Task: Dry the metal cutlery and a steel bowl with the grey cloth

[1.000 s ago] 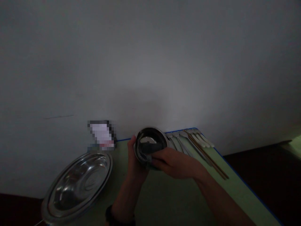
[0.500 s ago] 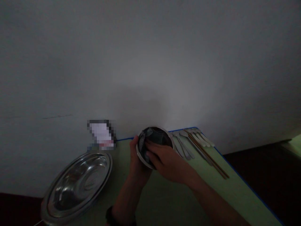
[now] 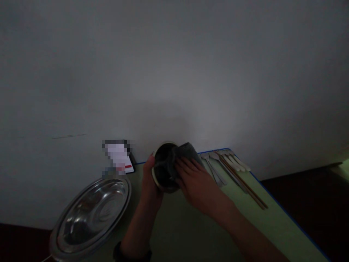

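Observation:
Tilted toward me above the table, a round metal bowl (image 3: 158, 182) rests in my left hand (image 3: 149, 178), thumb on its rim and the other fingers hidden behind it. A dark grey cloth (image 3: 188, 150) drapes over the bowl's right rim, partly inside it. My right hand (image 3: 195, 178) presses the cloth against that rim with its fingers laid over it; whether the thumb pinches the cloth is hard to make out in the dim light.
A large shiny metal basin (image 3: 92, 218) stands on the left of the green table (image 3: 196, 236). A phone (image 3: 120, 156) leans against the wall behind. Spoons (image 3: 214, 169), brown chopsticks (image 3: 242, 180) and white-handled utensils (image 3: 237, 162) lie along the right back.
My right hand has come out of the bowl's inside to its right rim, bringing part of the cloth outside. The bowl has shifted slightly left and turned.

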The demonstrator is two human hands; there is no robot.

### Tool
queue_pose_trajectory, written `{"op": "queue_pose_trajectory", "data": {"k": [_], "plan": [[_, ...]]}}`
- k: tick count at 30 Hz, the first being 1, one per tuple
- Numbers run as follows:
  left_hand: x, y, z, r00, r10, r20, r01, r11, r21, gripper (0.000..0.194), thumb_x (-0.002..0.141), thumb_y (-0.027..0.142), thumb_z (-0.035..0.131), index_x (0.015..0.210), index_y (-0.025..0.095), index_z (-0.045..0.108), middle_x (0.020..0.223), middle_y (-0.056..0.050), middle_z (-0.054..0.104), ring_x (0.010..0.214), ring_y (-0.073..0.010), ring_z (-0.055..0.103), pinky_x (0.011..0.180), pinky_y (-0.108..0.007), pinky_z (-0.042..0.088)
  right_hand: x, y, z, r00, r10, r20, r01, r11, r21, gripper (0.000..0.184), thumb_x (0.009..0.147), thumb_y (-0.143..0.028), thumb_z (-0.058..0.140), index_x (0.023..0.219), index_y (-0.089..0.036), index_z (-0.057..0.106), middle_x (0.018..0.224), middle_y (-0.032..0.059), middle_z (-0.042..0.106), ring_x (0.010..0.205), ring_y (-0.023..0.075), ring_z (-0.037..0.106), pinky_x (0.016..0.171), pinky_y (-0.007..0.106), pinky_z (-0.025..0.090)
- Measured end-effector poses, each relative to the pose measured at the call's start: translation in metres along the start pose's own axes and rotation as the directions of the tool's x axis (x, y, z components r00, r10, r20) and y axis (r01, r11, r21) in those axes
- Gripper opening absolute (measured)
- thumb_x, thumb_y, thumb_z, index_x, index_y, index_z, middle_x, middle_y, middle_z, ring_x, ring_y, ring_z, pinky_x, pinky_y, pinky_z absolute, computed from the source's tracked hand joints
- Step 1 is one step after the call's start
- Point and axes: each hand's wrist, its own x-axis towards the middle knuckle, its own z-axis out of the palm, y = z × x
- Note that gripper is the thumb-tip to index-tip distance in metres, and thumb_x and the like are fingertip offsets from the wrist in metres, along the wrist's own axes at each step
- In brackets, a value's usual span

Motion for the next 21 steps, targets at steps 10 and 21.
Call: {"op": "queue_pose_trajectory", "data": {"k": [10, 21], "plan": [[0.003, 0.011, -0.004, 0.994, -0.089, 0.060, 0.091, 0.995, -0.028, 0.036, 0.072, 0.045, 0.055, 0.082, 0.014, 0.072, 0.077, -0.006, 0.074, 0.091, -0.0267, 0.066, 0.078, -0.033, 0.052, 0.006, 0.002, -0.003, 0.997, -0.073, 0.029, 0.073, 0.997, 0.026, 0.047, 0.094, -0.036, 0.030, 0.132, -0.012, 0.044, 0.139, 0.0086, 0.044, 0.134, 0.0212, 0.031, 0.113, 0.044, 0.019], [-0.001, -0.010, 0.003, 0.997, -0.081, 0.001, 0.080, 0.987, -0.139, 0.032, 0.073, 0.043, 0.055, 0.069, 0.015, 0.070, 0.062, -0.001, 0.070, 0.067, -0.0180, 0.067, 0.073, -0.027, 0.051, 0.002, -0.027, -0.021, 0.971, -0.184, 0.150, 0.032, 0.727, 0.686, 0.049, 0.092, -0.025, 0.035, 0.138, -0.013, 0.030, 0.144, 0.0105, 0.036, 0.135, 0.0167, 0.029, 0.113, 0.035, 0.020]]}}
